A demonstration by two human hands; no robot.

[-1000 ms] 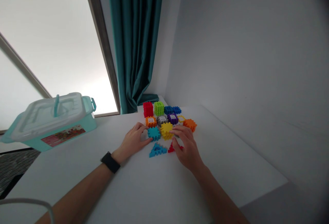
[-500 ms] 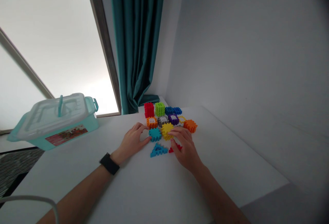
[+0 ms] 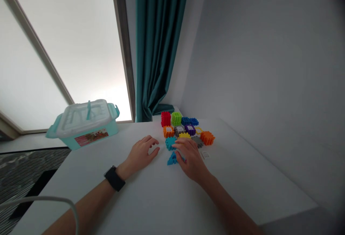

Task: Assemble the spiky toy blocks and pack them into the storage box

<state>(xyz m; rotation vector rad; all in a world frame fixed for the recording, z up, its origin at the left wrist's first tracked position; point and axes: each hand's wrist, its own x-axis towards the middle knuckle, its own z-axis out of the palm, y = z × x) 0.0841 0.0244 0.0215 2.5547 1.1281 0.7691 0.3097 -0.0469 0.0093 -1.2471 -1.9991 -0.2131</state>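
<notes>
Multicoloured plastic toy blocks [image 3: 179,131]

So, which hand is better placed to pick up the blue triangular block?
Probably the right hand: its fingers reach the blue triangular block, while the left hand rests apart on the table.

**Waffle blocks bunched up, and the right hand's right on top of them!**

Across the back, a red cube [image 3: 165,118], a lime-green cube [image 3: 176,118] and a blue block [image 3: 189,121]! Next row, an orange block [image 3: 168,131], a grey block [image 3: 179,131] and a purple block [image 3: 190,130], each showing a white label! Out wide, an orange gear-edged block [image 3: 207,138]! Up front, a teal block [image 3: 170,143] sits by the right hand [image 3: 190,159], whose fingers cover most of a yellow block [image 3: 184,135], and a blue triangle [image 3: 172,159] pokes out beside the palm!
</notes>
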